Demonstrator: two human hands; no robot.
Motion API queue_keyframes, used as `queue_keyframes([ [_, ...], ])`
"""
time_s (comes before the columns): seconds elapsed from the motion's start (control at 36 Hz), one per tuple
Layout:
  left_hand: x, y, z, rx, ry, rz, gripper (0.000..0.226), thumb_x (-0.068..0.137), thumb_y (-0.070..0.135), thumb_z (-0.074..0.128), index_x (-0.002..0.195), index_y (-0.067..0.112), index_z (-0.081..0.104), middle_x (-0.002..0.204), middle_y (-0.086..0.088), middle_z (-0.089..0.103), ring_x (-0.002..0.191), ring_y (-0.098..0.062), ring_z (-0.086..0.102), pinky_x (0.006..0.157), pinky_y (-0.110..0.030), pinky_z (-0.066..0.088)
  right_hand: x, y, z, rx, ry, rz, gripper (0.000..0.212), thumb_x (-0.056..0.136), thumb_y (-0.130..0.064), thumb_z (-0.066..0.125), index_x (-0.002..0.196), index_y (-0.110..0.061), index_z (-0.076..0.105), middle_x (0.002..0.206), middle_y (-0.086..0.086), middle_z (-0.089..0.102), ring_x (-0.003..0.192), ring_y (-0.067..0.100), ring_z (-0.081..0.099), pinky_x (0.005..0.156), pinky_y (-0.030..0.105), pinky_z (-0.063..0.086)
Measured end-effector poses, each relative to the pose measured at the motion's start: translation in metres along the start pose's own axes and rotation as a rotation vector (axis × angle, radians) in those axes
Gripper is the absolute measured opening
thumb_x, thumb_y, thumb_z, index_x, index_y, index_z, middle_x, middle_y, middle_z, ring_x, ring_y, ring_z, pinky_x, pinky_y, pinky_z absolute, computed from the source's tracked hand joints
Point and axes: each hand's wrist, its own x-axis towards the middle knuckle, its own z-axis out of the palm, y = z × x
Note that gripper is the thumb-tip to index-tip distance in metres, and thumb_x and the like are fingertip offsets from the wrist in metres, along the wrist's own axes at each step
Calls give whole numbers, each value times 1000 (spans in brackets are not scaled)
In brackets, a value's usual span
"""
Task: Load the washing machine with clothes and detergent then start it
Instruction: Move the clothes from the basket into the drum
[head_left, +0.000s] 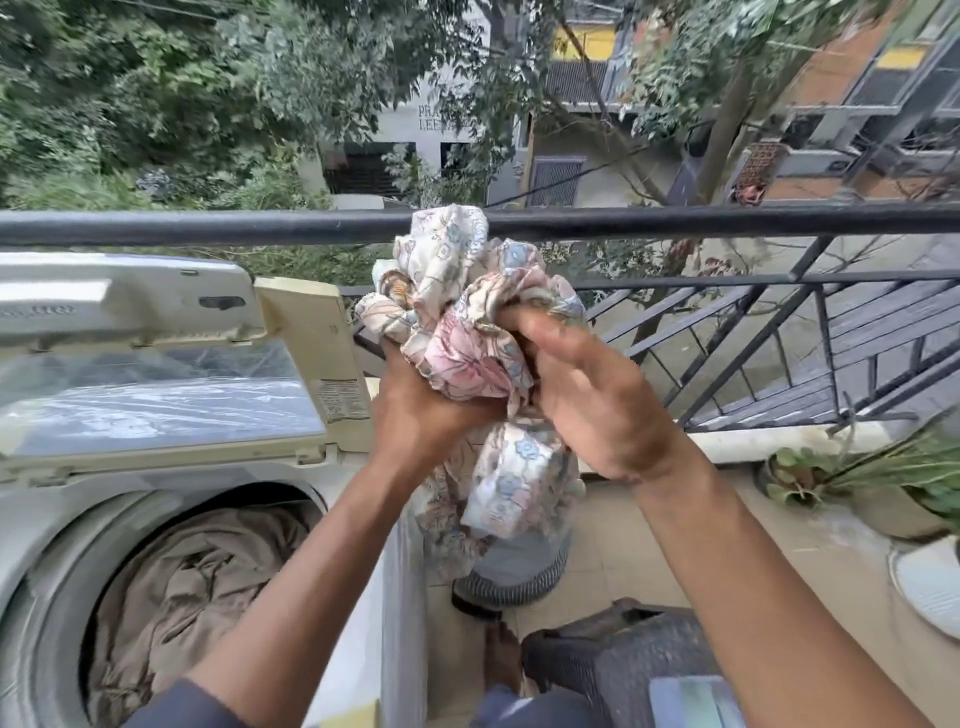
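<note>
I hold a bunched floral garment (467, 332) in both hands, raised in front of the balcony railing (727, 221). My left hand (415, 410) grips the bundle from below, fingers curled into the fabric. My right hand (587, 395) pinches the upper folds from the right side; a loose end of the cloth hangs down between my wrists. The washing machine (62, 519) stands at lower left, just beside the garment, with its lid (156, 384) raised. A beige cloth (192, 587) lies inside the drum. A dark basket (613, 654) sits on the floor below my right forearm.
</note>
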Motion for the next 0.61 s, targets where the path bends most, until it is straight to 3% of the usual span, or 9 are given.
queue_keyframes([
  [0.06,2,-5,-3,47,27,-71,111,51,60,97,145,28,49,116,13,73,102,-4,71,91,-35,62,-6,-3,-9,48,-27,-18,89,88,-53,69,148,6,43,145,33,51,134,45,51,115,60,40],
  [0.14,3,-6,-2,5,75,-121,105,66,31,97,152,15,39,119,7,65,102,-13,68,95,-38,58,-15,-2,-28,183,-13,-39,100,82,-58,74,149,8,41,143,36,48,126,40,52,109,53,45],
  [0.19,3,-3,1,-42,113,-85,96,77,18,91,154,18,34,119,10,67,87,1,70,79,-21,60,-20,6,-44,232,0,-49,98,84,-59,73,149,7,42,149,38,43,130,42,49,114,59,38],
  [0.25,2,-1,3,-80,135,-58,95,81,17,88,157,23,32,122,10,70,82,10,69,65,-9,55,-25,16,-57,254,25,-42,90,89,-58,67,147,6,45,149,36,46,134,44,50,117,61,34],
  [0.36,5,-1,5,-185,140,-47,79,79,22,89,141,44,46,110,16,76,88,-2,73,79,-26,59,-32,36,-83,244,143,-3,69,102,-51,41,133,7,60,134,33,62,124,43,62,108,54,49],
  [0.44,10,2,4,-274,125,-59,93,73,29,92,151,24,43,131,2,73,109,-14,74,103,-47,56,-31,68,-108,186,387,68,52,101,-43,48,105,3,72,105,29,74,95,36,73,86,42,61],
  [0.5,12,8,2,-322,131,-41,85,74,25,88,148,17,47,126,5,74,113,-14,72,102,-39,58,-30,98,-122,69,556,156,33,101,-30,57,101,-1,73,99,25,74,87,36,71,77,39,59],
  [0.56,15,15,0,-359,147,-16,68,76,18,82,138,16,54,115,9,77,108,-12,74,95,-31,59,-29,139,-138,-87,648,293,14,97,-3,59,105,-9,70,104,25,73,84,33,68,70,34,54],
  [0.61,17,25,-4,-390,171,15,64,78,12,80,137,9,56,115,4,77,107,-14,74,96,-35,59,-29,183,-150,-314,635,443,38,82,1,67,115,-18,65,114,25,73,86,28,66,68,31,47],
])
